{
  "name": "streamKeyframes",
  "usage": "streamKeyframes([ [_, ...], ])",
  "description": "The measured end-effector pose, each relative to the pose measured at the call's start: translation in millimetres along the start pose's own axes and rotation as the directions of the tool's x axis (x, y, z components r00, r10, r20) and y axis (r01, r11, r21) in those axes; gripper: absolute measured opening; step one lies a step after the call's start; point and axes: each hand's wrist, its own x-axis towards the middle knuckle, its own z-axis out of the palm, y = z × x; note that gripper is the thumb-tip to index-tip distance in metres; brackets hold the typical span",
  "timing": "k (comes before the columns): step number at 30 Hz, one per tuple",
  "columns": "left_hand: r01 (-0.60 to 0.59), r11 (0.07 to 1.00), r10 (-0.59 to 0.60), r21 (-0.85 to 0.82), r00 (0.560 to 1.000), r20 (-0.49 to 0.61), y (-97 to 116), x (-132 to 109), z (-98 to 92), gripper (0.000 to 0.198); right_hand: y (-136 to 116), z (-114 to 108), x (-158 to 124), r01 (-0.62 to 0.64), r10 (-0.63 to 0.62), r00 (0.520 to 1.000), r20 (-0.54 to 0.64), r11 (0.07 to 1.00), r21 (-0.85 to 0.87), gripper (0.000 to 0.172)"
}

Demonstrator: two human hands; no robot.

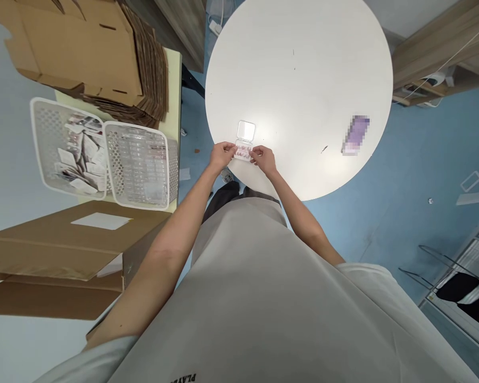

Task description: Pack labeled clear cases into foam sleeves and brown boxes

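Note:
A small clear plastic case sits at the near edge of the white round table, its hinged lid raised away from me. Small glossy pink pieces lie in rows in its base; they look like false nails, but are too small to be sure. My left hand pinches the left side of the base between thumb and fingers. On the opposite side, my right hand grips the right edge, its fingertips closed there. Whether a fingertip also touches a pink piece cannot be made out.
The white round table bears a blurred purple item at right. On a side table to the left stand a basket of packets, a basket of clear cases and stacked flat cardboard boxes. An open carton stands nearer me.

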Motion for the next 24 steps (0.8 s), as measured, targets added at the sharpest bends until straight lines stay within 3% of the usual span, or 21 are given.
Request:
streamKeyframes([
  [7,-0.042,0.999,0.042,0.021,0.999,-0.005,-8.2,17.7,0.0,0.015,11.8,10.5,15.8,-0.060,0.060,0.997,-0.041,0.998,-0.009,0.009],
  [14,0.020,0.999,-0.023,-0.031,0.997,-0.072,-18.5,28.1,-0.8,0.010,19.0,12.4,20.6,-0.085,0.080,0.994,-0.076,0.995,-0.059,0.004],
  [20,0.012,1.000,-0.012,-0.012,0.999,-0.032,-21.9,31.4,-1.6,0.032,15.8,19.2,22.9,-0.058,0.038,0.994,-0.099,0.975,-0.213,0.017],
  [24,-0.064,0.998,0.064,-0.010,0.998,-0.013,-14.3,37.3,0.2,0.040,17.9,16.0,32.6,-0.034,-0.022,0.979,-0.203,0.962,-0.269,0.016],
])
